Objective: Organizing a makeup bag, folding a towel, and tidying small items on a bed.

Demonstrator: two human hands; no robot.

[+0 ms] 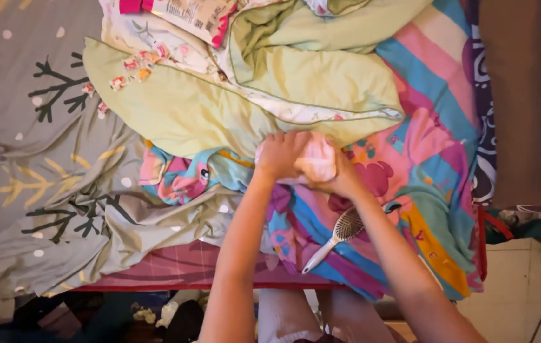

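Both my hands press together on a small pale pink cloth (318, 160) bunched on the bed. My left hand (281, 154) lies on top of it, fingers curled over its left side. My right hand (344, 180) holds it from underneath and to the right. The cloth sits where a pale green quilt (245, 95) meets a bright striped cartoon blanket (422, 146). A white hairbrush (337, 236) lies on the striped blanket just below my right forearm.
A grey sheet with tree and dot patterns (42, 159) covers the left of the bed. A pink and white printed packet (188, 16) rests at the top. The red mattress edge (181, 279) faces me; tiled floor (518, 286) lies to the right.
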